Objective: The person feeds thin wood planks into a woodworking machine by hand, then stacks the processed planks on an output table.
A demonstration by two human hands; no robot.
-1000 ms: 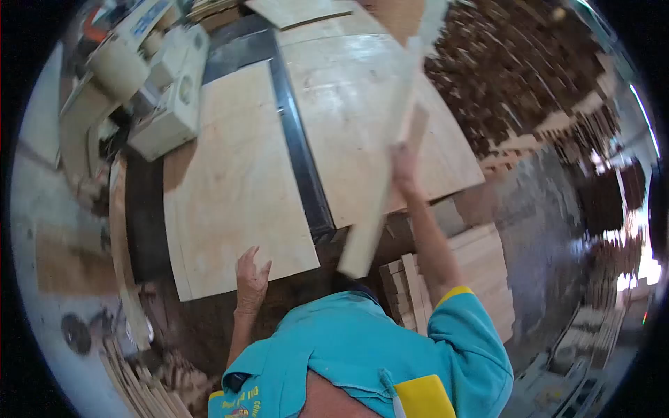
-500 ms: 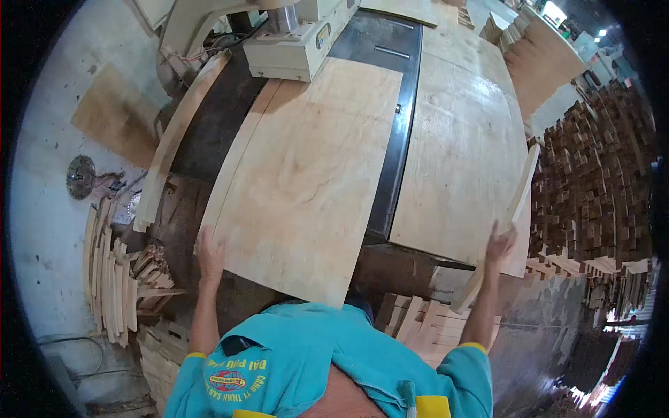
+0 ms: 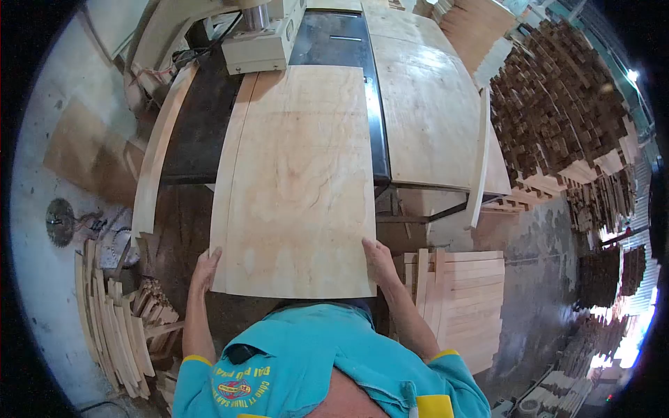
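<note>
A pale plywood panel (image 3: 300, 181) lies before me, its near end sticking out over the table's front edge toward my body. A narrow band along its left side is marked off by a thin straight line. My left hand (image 3: 205, 269) is closed on the panel's left edge near the close corner. On the opposite edge my right hand (image 3: 379, 262) grips the panel, thumb on top and the other fingers mostly hidden. The far end reaches the cream machine head (image 3: 258, 47) above the dark metal table (image 3: 198, 132).
Right of the dark table is a plywood-topped surface (image 3: 425, 118), with a long wooden batten (image 3: 479, 160) at its edge. Stacked boards (image 3: 467, 299) stand below. Wood strips (image 3: 111, 313) lean at the left; a curved wooden piece (image 3: 159, 160) lies along the table's left side.
My right hand has left the batten on the right and come to the panel's right edge. My left hand now grips the left edge. The view has turned rightward.
</note>
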